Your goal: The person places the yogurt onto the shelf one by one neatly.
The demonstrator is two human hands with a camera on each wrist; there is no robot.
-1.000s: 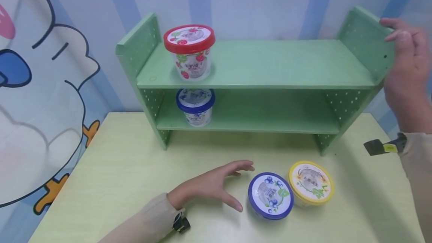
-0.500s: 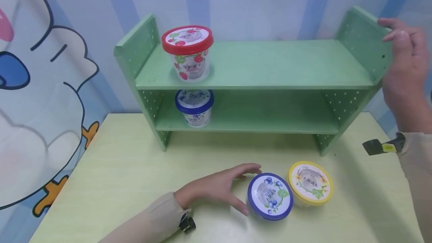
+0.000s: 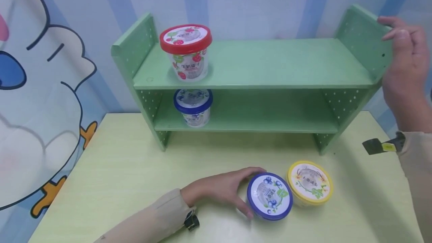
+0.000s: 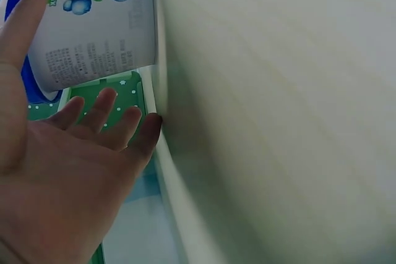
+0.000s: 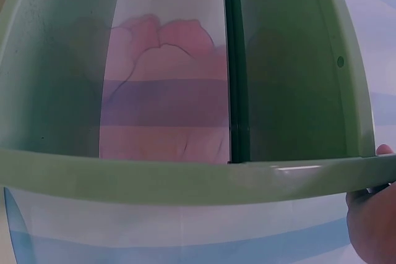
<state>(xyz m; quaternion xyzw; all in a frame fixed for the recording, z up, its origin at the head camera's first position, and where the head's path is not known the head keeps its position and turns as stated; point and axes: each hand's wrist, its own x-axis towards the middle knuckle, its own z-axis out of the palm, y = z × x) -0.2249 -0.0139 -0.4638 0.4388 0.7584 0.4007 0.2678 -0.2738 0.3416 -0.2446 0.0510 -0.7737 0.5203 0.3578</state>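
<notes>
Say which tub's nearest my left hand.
The tabletop blue-lidded tub; the yellow-lidded tub is beyond it, the red-lidded tub and shelved blue-lidded tub farther back.

Bright head view, pale glare on the tabletop (image 3: 222, 230), dimmer, softer wrist views.

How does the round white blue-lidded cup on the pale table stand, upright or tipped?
Upright: the cup stands base down on the table, blueberry lid facing up.

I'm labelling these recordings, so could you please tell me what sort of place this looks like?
Possibly a children's playroom, judging by the cartoon mural, the small green tabletop shelf and the fruit-printed lidded tubs.
</notes>
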